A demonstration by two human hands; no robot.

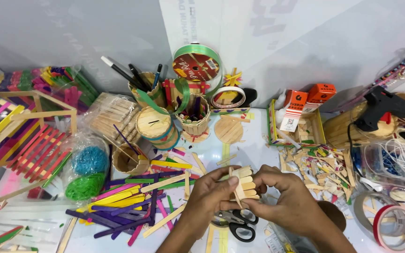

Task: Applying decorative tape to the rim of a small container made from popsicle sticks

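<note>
1. Two hands in view, both the wearer's own: left hand [210,193] and right hand [284,199], low centre, above the white tabletop [258,140].
2. One small stick panel [244,183], plain wooden sticks glued side by side, held upright between the two hands.
3. Left grip: closed on the panel's left edge, thumb on the front face, fingers curled behind.
4. Right grip: closed on the panel's right edge, fingertips pinching the stick ends, palm side facing down.
5. Panel sits in the gap between both grips, touching both, lifted clear of the tabletop, directly above the scissors.
6. One pair of black-handled scissors [238,224] flat on the tabletop, just below the hands.
7. One loose heap of coloured craft sticks [132,199], purple, yellow, green, pink, too many to count, left of the left hand.
8. One pile of broken stick scraps [326,168], right of the right hand.
9. One black glue gun [383,108], far right, well apart from the hands.
10. Two orange-and-white small boxes [308,100], behind the scraps.
11. One green ribbon spool [197,63] at the back.
12. Two tape rolls [390,220] at bottom right.
</note>
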